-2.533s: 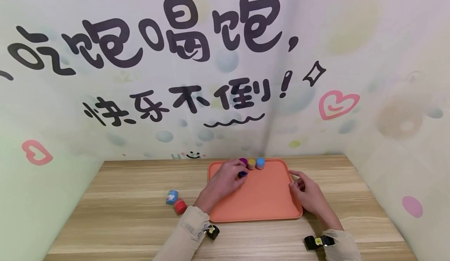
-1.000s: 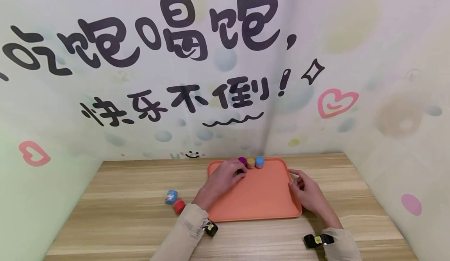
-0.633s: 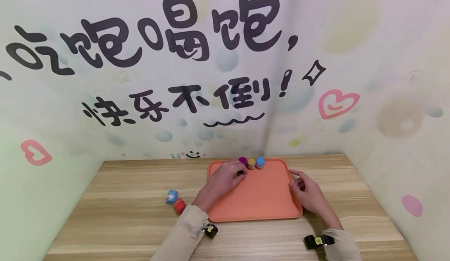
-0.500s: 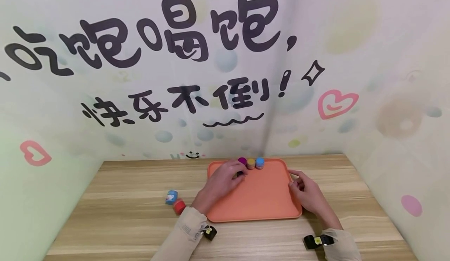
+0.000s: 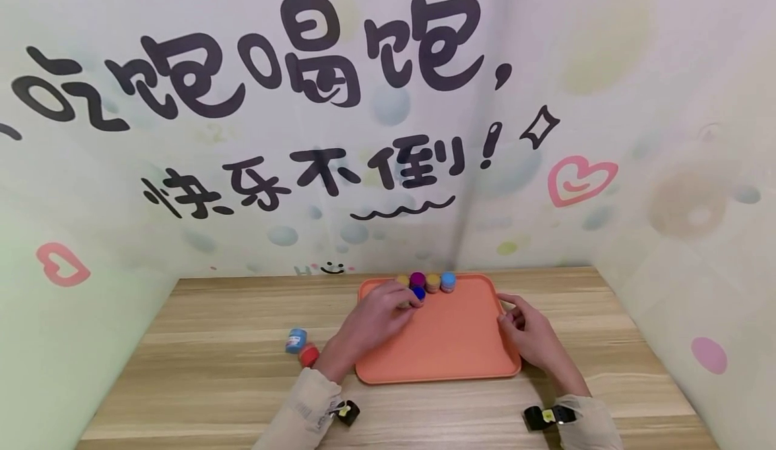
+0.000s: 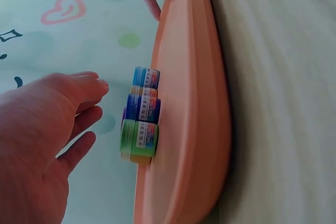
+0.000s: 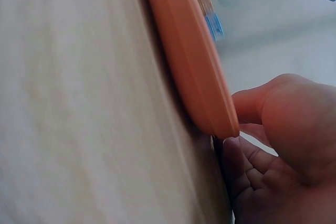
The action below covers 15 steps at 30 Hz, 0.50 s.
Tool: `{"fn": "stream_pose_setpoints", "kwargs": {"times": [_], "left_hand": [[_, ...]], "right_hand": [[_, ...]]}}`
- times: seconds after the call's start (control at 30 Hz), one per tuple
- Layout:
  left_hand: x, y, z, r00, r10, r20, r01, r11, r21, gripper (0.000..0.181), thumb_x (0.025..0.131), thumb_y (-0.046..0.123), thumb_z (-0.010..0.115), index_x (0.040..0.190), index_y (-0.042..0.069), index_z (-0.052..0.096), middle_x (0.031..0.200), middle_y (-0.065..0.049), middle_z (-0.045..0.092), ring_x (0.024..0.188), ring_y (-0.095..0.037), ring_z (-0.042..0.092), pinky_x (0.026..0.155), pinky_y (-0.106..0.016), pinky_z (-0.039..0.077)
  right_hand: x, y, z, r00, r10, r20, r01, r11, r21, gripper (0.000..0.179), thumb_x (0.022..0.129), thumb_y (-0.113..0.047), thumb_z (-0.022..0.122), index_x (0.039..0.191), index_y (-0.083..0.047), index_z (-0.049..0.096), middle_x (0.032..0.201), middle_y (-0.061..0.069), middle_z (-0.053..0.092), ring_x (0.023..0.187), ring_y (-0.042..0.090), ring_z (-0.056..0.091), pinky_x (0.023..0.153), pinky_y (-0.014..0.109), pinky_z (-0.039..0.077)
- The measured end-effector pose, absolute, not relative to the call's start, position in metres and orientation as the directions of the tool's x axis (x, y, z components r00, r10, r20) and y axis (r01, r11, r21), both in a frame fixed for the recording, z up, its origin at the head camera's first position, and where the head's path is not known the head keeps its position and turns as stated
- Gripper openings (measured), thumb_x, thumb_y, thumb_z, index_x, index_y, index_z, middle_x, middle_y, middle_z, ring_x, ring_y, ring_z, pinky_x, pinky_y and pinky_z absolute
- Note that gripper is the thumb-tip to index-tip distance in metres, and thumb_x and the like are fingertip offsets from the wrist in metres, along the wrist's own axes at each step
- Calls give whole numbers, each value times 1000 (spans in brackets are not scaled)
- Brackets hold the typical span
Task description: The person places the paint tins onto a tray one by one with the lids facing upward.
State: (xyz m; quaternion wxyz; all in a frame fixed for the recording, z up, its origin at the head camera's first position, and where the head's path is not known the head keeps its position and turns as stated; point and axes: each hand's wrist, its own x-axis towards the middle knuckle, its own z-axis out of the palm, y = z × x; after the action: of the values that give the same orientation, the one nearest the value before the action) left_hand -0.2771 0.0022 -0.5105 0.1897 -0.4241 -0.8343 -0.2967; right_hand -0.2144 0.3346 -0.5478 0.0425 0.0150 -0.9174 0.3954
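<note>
On the orange tray (image 5: pixel 448 342), several small paint jars stand along the far edge. A yellow-lidded jar (image 5: pixel 403 279), a purple-lidded jar (image 5: pixel 417 279), another yellow-lidded jar (image 5: pixel 433 283) and a light blue jar (image 5: pixel 448 281) form the back row. In front are a dark blue jar (image 6: pixel 143 108) and a green jar (image 6: pixel 139 136), the green one hidden by my hand in the head view. My left hand (image 6: pixel 47 124) hovers beside these two, fingers loosely bent, with a gap to them in the left wrist view. My right hand (image 5: pixel 533 332) pinches the tray's right rim between thumb and fingers.
Left of the tray, a blue jar (image 5: pixel 296 340) and a red jar (image 5: pixel 309 354) sit close together on the wooden table (image 5: pixel 212 369). The red one is near my left forearm. A printed wall (image 5: pixel 254 248) rises behind the table, with side walls at both ends.
My left hand has drawn back to the left from the jars and let go. The dark blue lid and the left yellow-lidded jar now show. My right hand stays on the tray rim.
</note>
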Motion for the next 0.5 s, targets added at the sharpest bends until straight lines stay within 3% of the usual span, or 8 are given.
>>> {"fn": "stream_pose_setpoints", "kwargs": {"times": [0.5], "left_hand": [[-260, -31, -510, -589, 591, 551, 799, 529, 286, 21, 87, 15, 78, 107, 23, 76, 107, 9, 72, 106, -11, 65, 94, -30, 56]], "right_hand": [[-214, 335, -549, -996, 2, 91, -65, 686, -725, 42, 102, -18, 59, 143, -12, 52, 90, 5, 61, 75, 13, 56, 63, 24, 47]]}}
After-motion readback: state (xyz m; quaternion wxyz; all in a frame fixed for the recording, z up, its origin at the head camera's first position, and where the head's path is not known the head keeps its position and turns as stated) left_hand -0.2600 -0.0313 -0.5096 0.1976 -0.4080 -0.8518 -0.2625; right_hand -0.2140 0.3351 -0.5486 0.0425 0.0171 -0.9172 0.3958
